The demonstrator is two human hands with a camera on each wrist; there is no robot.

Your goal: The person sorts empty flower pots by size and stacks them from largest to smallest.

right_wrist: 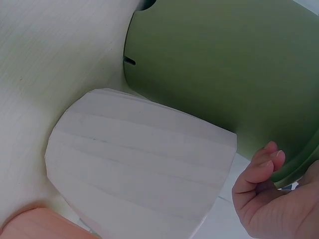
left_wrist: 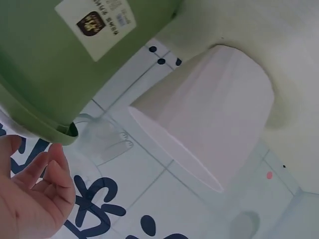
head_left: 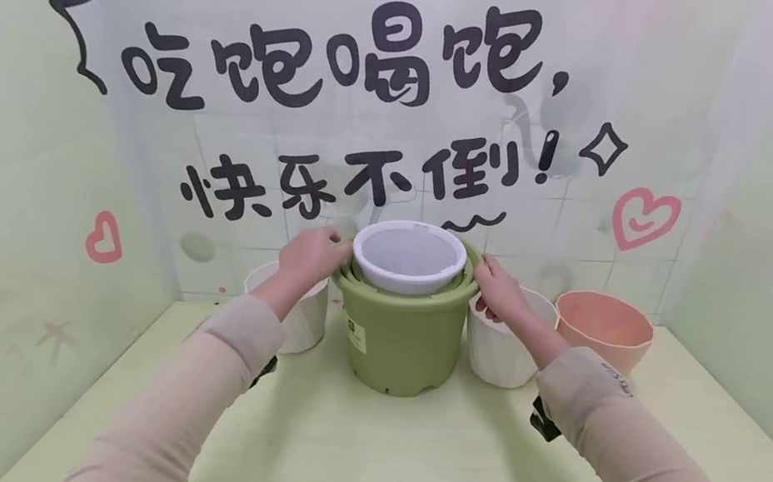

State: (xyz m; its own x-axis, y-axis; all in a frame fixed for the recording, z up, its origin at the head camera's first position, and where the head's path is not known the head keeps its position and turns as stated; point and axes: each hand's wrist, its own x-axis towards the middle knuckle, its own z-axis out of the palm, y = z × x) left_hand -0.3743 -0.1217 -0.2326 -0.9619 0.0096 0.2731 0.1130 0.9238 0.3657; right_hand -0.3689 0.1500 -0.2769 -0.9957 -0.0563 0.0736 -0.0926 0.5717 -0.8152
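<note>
A large green flowerpot (head_left: 400, 344) with a label on its side stands upright in the middle of the table. A white pot (head_left: 409, 255) sits nested in its mouth, with another green rim around it. At the left side of the green rim, my left hand (head_left: 311, 259) grips with curled fingers; in the left wrist view the fingertips (left_wrist: 57, 152) are right at the rim's edge. My right hand (head_left: 501, 286) holds the opposite side of the rim, its fingers bent beneath the lip in the right wrist view.
A white faceted pot (head_left: 304, 317) stands behind my left forearm. Another white pot (head_left: 502, 348) is close to the green pot's right side, beside a pink pot (head_left: 604, 326). A wall covering (head_left: 395, 183) with lettering rises behind the table (head_left: 397, 462).
</note>
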